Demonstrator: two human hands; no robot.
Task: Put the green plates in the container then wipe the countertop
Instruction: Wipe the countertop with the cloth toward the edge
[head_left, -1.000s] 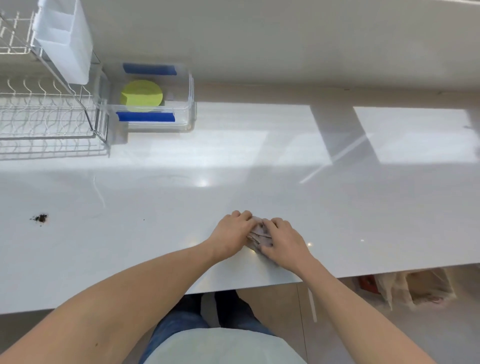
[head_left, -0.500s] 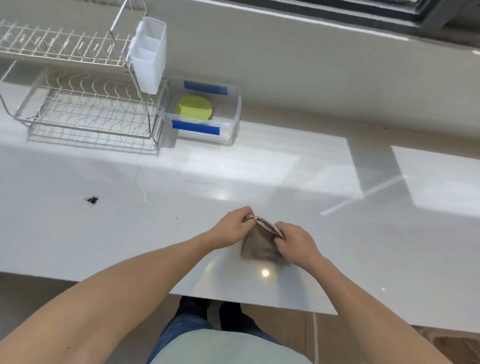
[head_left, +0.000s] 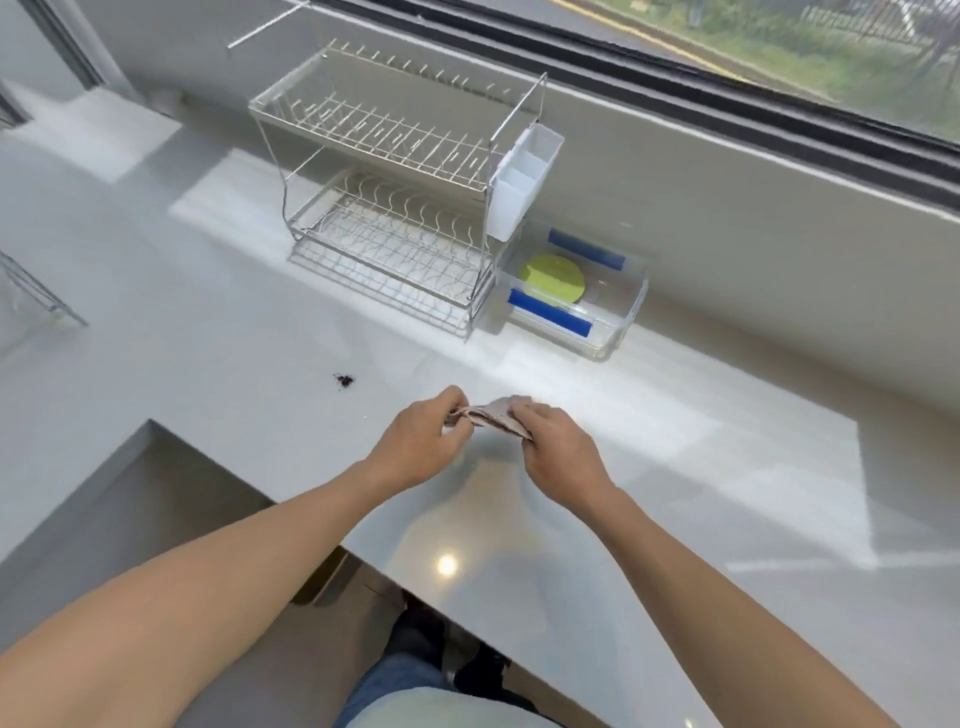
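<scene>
A green plate (head_left: 552, 279) lies inside the clear container (head_left: 618, 332) with blue clips, at the back of the white countertop (head_left: 675, 467) beside the dish rack. Both hands hold a brownish cloth (head_left: 491, 417) just above the counter in the middle. My left hand (head_left: 423, 441) pinches its left end and my right hand (head_left: 556, 449) grips its right end. A small dark spot of dirt (head_left: 344, 381) sits on the counter to the left of my hands.
A two-tier wire dish rack (head_left: 395, 208) with a white utensil holder (head_left: 522, 187) stands at the back left. The window ledge and wall run behind it. The counter's front edge steps back at the lower left, with floor below.
The cloth has been lifted off the counter and is held up between both hands. The view has swung up and left, showing the whole rack and the window.
</scene>
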